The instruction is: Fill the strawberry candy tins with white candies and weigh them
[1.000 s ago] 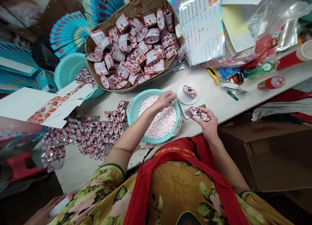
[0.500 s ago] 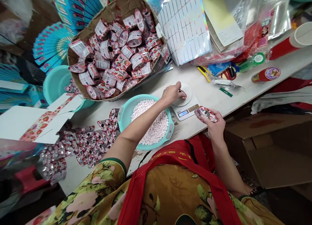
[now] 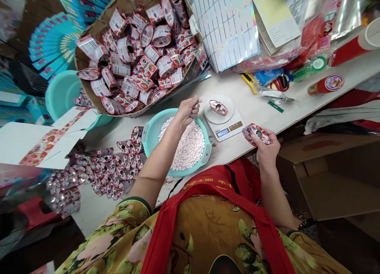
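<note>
My left hand (image 3: 189, 109) is closed, fingers curled, above the far side of a turquoise basin (image 3: 147, 147) of small white candies (image 3: 190, 147). Whether anything is inside those fingers is hidden. Just right of the basin stands a white digital scale (image 3: 221, 135) with a lit display. An oval strawberry-printed candy box (image 3: 219, 107) lies alone on its round plate. At the table's front edge, my right hand (image 3: 267, 147) grips another strawberry-printed candy box (image 3: 255, 134) with a round hole in its face; a second may be behind it.
A cardboard carton (image 3: 84, 82) heaped with similar boxes stands behind the basin. More boxes (image 3: 109, 167) are spread in rows at left. Scissors (image 3: 280, 84), a yellow cutter (image 3: 248, 83) and a red can (image 3: 325, 85) lie at right. An open carton (image 3: 335, 175) sits below the edge.
My left hand has let go of the candy box on the scale and drawn back left over the basin. My right hand, still holding its box, has shifted slightly right.
</note>
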The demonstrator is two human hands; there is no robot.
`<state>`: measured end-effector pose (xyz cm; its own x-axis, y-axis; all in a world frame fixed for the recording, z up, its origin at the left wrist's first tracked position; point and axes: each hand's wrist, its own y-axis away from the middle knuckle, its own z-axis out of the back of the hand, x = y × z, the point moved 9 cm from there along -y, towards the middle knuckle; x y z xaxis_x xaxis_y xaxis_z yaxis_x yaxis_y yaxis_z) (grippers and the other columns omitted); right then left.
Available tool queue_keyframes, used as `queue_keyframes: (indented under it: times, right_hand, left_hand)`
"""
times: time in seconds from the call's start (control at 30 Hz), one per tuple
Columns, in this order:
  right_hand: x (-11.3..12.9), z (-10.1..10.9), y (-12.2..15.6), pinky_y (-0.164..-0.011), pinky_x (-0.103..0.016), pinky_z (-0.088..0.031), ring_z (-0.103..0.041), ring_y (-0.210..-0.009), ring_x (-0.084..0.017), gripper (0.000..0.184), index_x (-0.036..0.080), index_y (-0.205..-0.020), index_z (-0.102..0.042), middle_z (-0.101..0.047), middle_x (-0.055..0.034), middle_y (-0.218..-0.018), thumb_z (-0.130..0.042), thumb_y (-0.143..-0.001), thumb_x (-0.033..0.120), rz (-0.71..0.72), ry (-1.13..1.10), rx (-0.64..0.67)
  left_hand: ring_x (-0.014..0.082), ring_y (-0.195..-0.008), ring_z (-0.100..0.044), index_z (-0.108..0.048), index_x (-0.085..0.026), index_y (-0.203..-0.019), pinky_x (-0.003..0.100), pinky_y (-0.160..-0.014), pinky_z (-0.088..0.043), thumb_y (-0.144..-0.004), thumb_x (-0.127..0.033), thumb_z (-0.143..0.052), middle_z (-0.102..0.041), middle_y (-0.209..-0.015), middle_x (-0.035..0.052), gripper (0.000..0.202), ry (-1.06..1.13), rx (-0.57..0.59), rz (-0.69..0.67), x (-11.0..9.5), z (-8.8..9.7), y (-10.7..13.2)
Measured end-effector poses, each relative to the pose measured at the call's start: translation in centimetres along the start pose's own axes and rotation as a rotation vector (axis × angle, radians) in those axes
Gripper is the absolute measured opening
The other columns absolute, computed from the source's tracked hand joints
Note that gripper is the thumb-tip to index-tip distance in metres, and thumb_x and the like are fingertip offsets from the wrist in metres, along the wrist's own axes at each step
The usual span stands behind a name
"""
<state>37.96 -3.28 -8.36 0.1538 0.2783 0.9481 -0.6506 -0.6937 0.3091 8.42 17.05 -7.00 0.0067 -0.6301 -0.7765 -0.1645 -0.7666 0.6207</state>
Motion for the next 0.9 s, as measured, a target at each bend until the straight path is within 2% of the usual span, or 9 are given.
queue_keyframes:
  times: [0.1,0.23,0.4,0.53,0.7,0.9]
  right_hand:
    - [0.4,0.3,0.1,-0.084,-0.036,-0.060,-0.071,-0.086,-0.018,0.047,0.018,-0.099,-0.073,-0.074,-0.0014,-0.094,-0.090,-0.057,0.032,0.022,0.019,-0.018]
    - [0.3,0.6,0.2,-0.088,-0.038,-0.060,-0.071,-0.087,-0.018,0.048,0.018,-0.100,-0.073,-0.075,-0.0019,-0.097,-0.090,-0.057,0.032,0.021,0.014,-0.023]
    - [-0.6,1.2,0.3,-0.089,-0.037,-0.059,-0.072,-0.087,-0.018,0.049,0.018,-0.101,-0.074,-0.075,-0.0026,-0.099,-0.090,-0.057,0.031,-0.002,-0.006,-0.043]
    - [-0.9,1.4,0.1,-0.089,-0.037,-0.059,-0.072,-0.087,-0.018,0.051,0.018,-0.102,-0.075,-0.076,-0.0029,-0.099,-0.091,-0.056,0.031,0.000,0.001,-0.049]
    - [-1.1,1.2,-0.1,-0.084,-0.036,-0.061,-0.072,-0.084,-0.017,0.051,0.018,-0.102,-0.075,-0.076,-0.0030,-0.098,-0.091,-0.056,0.032,-0.031,-0.012,-0.040]
    - [-1.4,1.3,-0.3,-0.086,-0.034,-0.059,-0.071,-0.084,-0.016,0.051,0.019,-0.102,-0.075,-0.076,-0.0019,-0.097,-0.092,-0.055,0.032,-0.043,-0.014,-0.039]
  left_hand:
    - [0.0027,-0.039,-0.021,-0.056,-0.016,-0.081,0.017,-0.041,-0.012,-0.083,-0.039,-0.072,-0.034,-0.049,-0.0105,0.028,-0.117,-0.007,-0.069,0.2,0.4,0.1]
    - [0.0056,-0.044,-0.032,-0.055,-0.016,-0.075,0.019,-0.047,-0.023,-0.080,-0.025,-0.066,-0.037,-0.048,-0.0085,0.015,-0.337,-0.028,-0.190,0.4,-0.1,-1.3]
    - [0.0126,-0.060,-0.047,-0.066,-0.016,-0.083,0.024,-0.060,-0.033,-0.082,-0.033,-0.064,-0.052,-0.061,-0.0024,0.017,-0.739,-0.051,-0.346,-0.1,-1.0,-2.1]
    - [0.0185,-0.075,-0.056,-0.070,-0.019,-0.095,0.028,-0.070,-0.037,-0.088,-0.038,-0.060,-0.064,-0.078,0.0023,0.023,-1.013,-0.089,-0.378,-0.7,-2.0,-1.8]
    - [0.0255,-0.087,-0.062,-0.069,-0.024,-0.108,0.032,-0.074,-0.038,-0.092,-0.041,-0.056,-0.071,-0.089,0.0060,0.026,-1.197,-0.104,-0.341,-1.0,-3.8,-1.6]
    - [0.0276,-0.091,-0.064,-0.069,-0.027,-0.102,0.033,-0.074,-0.039,-0.090,-0.039,-0.057,-0.073,-0.093,0.0060,0.020,-1.271,-0.024,-0.344,0.0,-5.7,-1.7]
